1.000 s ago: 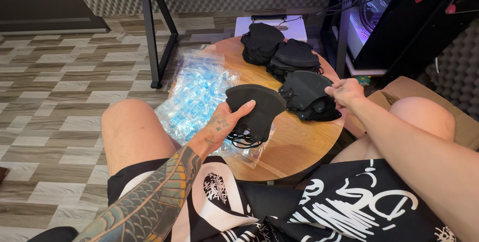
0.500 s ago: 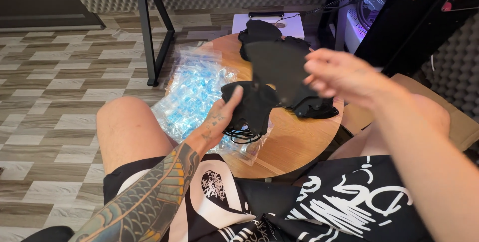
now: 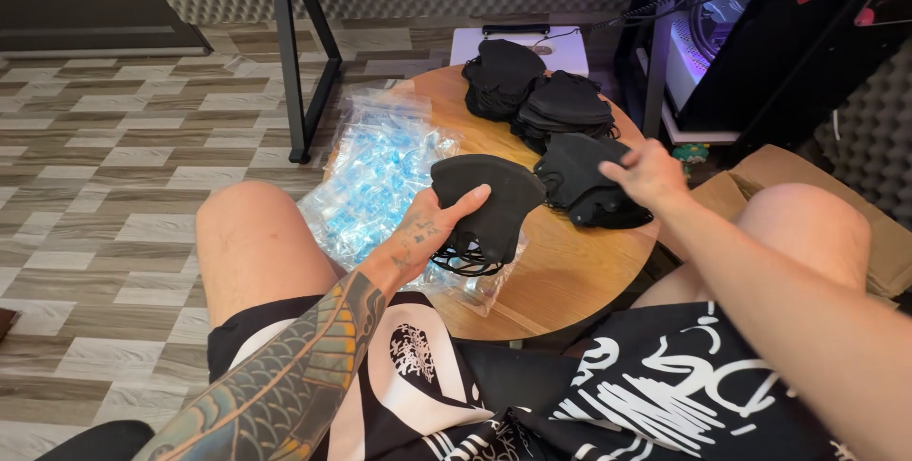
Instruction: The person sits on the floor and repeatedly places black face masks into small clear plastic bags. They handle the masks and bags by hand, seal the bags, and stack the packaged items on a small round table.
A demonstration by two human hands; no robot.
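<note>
My left hand [image 3: 432,233] holds a stack of black face masks [image 3: 494,205] over the near left edge of a round wooden table [image 3: 570,271], with their ear loops hanging below. My right hand [image 3: 651,173] reaches onto the nearest pile of black masks [image 3: 579,186] on the table, fingers touching its top. Two more piles of black masks [image 3: 532,91] sit further back on the table.
A heap of clear plastic bags with blue print [image 3: 380,176] lies on the table's left side and spills over its edge. Black metal frame legs [image 3: 299,62] stand on the tiled floor at the left. A cardboard box [image 3: 883,243] and a lit computer case [image 3: 760,34] are at the right.
My right hand rose towards the camera, then dropped back onto the nearest mask pile. My left hand has stayed in place with its stack of masks.
</note>
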